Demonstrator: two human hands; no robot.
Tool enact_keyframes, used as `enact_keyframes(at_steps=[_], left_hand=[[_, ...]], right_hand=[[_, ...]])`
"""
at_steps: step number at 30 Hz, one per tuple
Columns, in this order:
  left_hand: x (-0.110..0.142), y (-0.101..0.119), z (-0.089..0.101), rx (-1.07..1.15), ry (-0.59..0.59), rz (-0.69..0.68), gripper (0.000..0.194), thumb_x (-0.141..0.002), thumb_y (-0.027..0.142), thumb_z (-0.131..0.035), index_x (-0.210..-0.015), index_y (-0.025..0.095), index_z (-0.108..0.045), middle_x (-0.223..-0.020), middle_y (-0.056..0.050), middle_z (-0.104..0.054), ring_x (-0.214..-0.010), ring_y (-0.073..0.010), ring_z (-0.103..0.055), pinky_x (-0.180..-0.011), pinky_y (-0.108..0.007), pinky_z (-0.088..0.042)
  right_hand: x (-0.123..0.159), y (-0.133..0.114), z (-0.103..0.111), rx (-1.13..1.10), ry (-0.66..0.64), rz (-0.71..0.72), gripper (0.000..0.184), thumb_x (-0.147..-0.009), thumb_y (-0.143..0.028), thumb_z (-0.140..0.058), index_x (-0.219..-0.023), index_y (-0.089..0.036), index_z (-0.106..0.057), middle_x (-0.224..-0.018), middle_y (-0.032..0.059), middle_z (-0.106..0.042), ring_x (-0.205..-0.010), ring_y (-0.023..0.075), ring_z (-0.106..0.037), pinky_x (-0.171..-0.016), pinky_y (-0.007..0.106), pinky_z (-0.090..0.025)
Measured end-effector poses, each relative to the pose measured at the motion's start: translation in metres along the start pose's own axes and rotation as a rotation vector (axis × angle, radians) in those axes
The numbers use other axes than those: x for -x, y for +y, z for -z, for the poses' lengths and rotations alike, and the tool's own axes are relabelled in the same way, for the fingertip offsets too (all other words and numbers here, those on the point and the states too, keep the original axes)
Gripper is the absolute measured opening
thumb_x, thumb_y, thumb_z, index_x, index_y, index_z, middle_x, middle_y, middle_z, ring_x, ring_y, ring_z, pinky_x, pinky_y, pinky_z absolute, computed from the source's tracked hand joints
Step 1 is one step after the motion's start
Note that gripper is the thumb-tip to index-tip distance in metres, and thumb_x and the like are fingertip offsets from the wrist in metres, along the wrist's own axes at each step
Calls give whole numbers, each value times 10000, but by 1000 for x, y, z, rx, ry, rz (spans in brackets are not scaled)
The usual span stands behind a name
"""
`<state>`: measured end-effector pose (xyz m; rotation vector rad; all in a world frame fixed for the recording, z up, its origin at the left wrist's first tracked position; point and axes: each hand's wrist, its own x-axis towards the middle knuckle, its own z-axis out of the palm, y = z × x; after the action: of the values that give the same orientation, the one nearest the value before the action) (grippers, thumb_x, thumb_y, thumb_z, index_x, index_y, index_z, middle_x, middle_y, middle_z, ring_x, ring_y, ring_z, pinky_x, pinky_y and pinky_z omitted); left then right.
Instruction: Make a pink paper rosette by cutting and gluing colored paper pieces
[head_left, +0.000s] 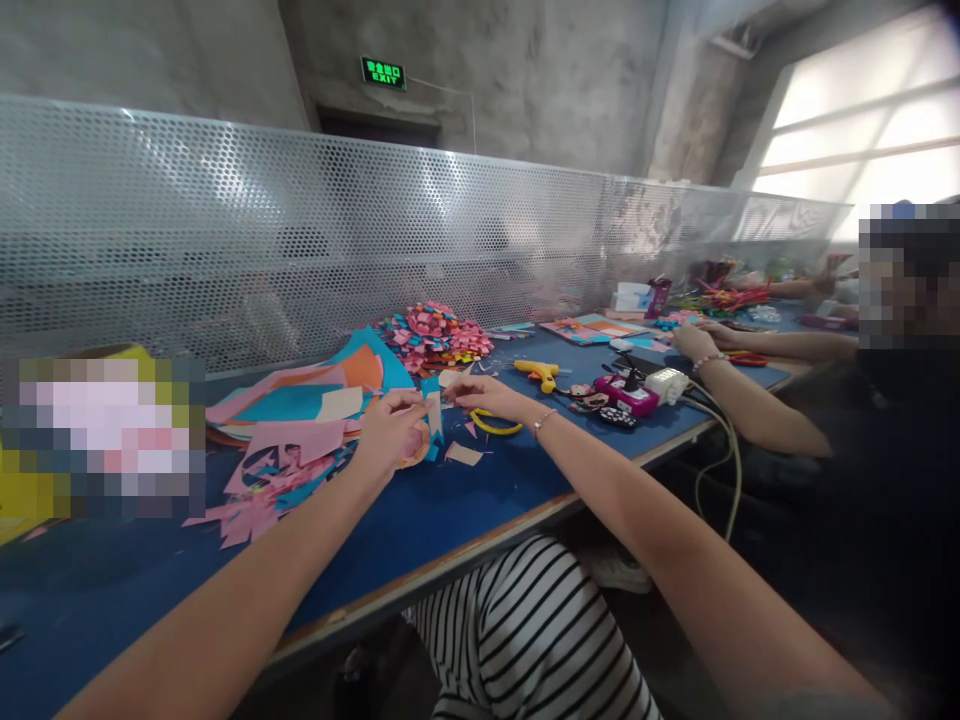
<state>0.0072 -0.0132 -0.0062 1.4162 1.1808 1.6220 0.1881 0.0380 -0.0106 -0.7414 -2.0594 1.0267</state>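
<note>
Near the table's middle, my left hand (397, 415) is closed at the left edge of a narrow blue strip (434, 440) with a pale face, apparently felt or foam. My right hand (487, 395) is at the strip's other side, fingertips pinched together; what lies between them is too small to make out. Under my left hand sits a round tan-pink roll (414, 448), partly covered. A yellow loop (496, 428), like a scissors handle, lies below my right wrist. A small beige piece (464, 454) rests just in front of the hands.
Coloured sheets (300, 390), pink and blue scraps (281, 490) and a heap of small pieces (439, 335) lie left and behind. To the right are a yellow glue gun (541, 374), a purple power strip (626, 396) and a co-worker's hands (697, 345). A perforated metal screen (247, 230) stands behind.
</note>
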Motion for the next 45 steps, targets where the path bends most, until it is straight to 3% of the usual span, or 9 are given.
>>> enact_keyframes(at_steps=[8, 10, 13, 15, 18, 25, 33, 39, 45], left_hand=[[-8, 15, 6, -161, -98, 40, 324, -607, 384, -639, -845, 164, -625, -863, -57, -640, -807, -184, -582, -728, -289, -443], [-13, 21, 18, -454, -110, -11, 348, -690, 359, -530, -973, 165, -582, -1058, -98, -608, -950, -213, -569, -789, -315, -440], [-20, 23, 39, -1217, -355, -132, 422, -637, 345, -572, -1016, 160, -576, -1180, -164, -551, -1135, -335, -462, -854, -411, -399], [-24, 20, 49, -1486, -503, -33, 379, -663, 361, -532, -969, 146, -596, -1080, -195, -597, -1035, -370, -525, -779, -428, -413], [-28, 15, 53, -1430, -741, -21, 278, -721, 383, -426, -707, 171, -605, -767, -131, -639, -743, -284, -599, -637, -340, -407], [-22, 28, 46, -1033, -720, 171, 169, -542, 313, -550, -656, 188, -553, -563, -2, -520, -528, -152, -468, -463, -240, -294], [-20, 14, 41, -944, -796, 228, 169, -535, 335, -566, -490, 198, -476, -411, 41, -362, -385, -98, -311, -407, -242, -200], [-20, 14, 38, -770, -674, 125, 246, -539, 386, -617, -473, 183, -494, -462, 21, -423, -454, -111, -374, -441, -239, -244], [-34, 15, 43, -437, -340, 26, 259, -573, 371, -652, -586, 188, -468, -504, 49, -403, -456, -85, -357, -417, -211, -249]], right_hand=[[-13, -22, -30, -103, 185, 34, 268, -697, -355, -604, -564, -166, -469, -531, -53, -432, -515, 71, -424, -525, 207, -385], [-26, -23, -28, -189, 249, -39, 257, -666, -347, -620, -559, -166, -472, -518, -55, -438, -492, 66, -422, -505, 203, -378], [-45, -21, -25, -382, 396, -106, 183, -629, -313, -625, -616, -162, -522, -546, -51, -483, -489, 66, -449, -508, 206, -391], [-53, -16, -26, -479, 498, -93, 157, -622, -299, -609, -654, -160, -544, -588, -41, -521, -511, 73, -481, -530, 215, -411], [-53, -2, -31, -468, 543, -88, 149, -627, -300, -590, -646, -159, -546, -585, -34, -530, -502, 74, -477, -516, 214, -400], [-38, 12, -27, -362, 496, -148, 151, -639, -308, -575, -684, -164, -566, -597, -27, -559, -503, 77, -489, -498, 203, -389], [-40, 23, -11, -374, 562, -153, 97, -636, -260, -549, -630, -165, -533, -526, -38, -522, -456, 68, -451, -471, 195, -350], [-39, 24, -11, -387, 537, -139, 143, -651, -278, -554, -586, -176, -478, -445, -61, -424, -396, 53, -358, -414, 186, -279], [-38, 21, -13, -373, 526, -215, 97, -649, -247, -538, -604, -172, -495, -500, -34, -505, -433, 72, -438, -430, 190, -331]])
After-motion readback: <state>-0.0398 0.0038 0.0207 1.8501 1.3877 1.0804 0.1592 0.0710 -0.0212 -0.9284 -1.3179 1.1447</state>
